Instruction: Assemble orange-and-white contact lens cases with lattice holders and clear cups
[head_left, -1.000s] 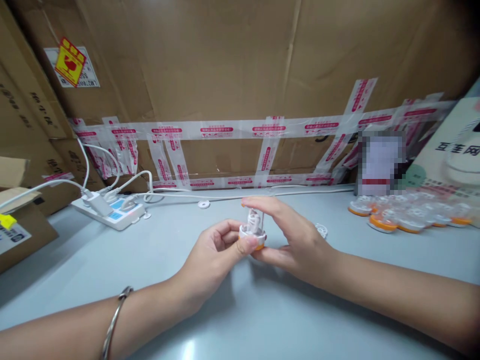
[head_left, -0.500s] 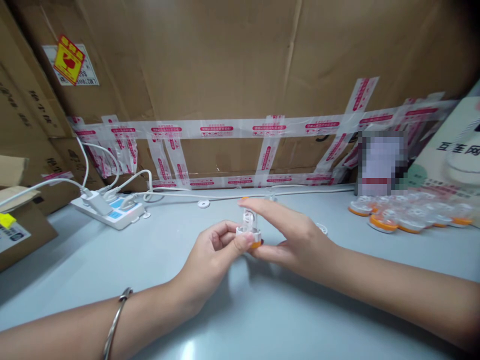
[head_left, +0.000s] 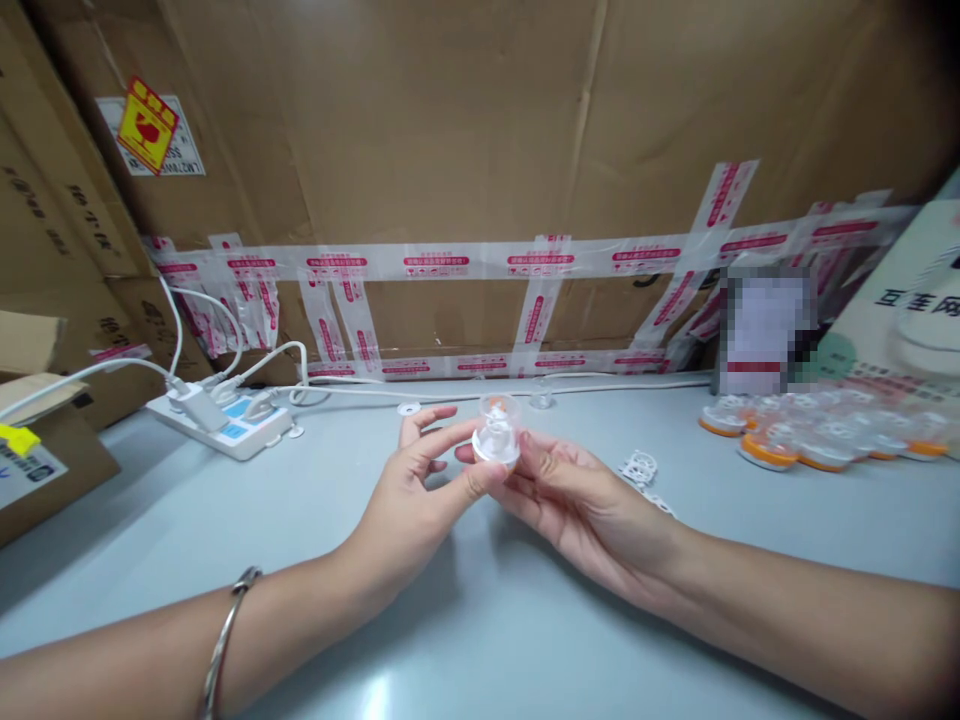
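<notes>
Both hands meet above the middle of the grey table. My left hand pinches a small clear plastic capsule with a white insert between thumb and index finger, its other fingers spread. My right hand lies palm up under the capsule, and its thumb and fingertips grip it from the right. The capsule is tilted so its open end faces me. A metal bangle circles my left wrist.
Several finished clear capsules with orange bases lie at the right. A white lattice part and a small clear cap rest nearby. A power strip with white cables sits at the left. Taped cardboard boxes wall the back.
The capsule stood upright with my right index finger pressing its top. It is now tipped toward me, and my right hand has turned palm up beneath it.
</notes>
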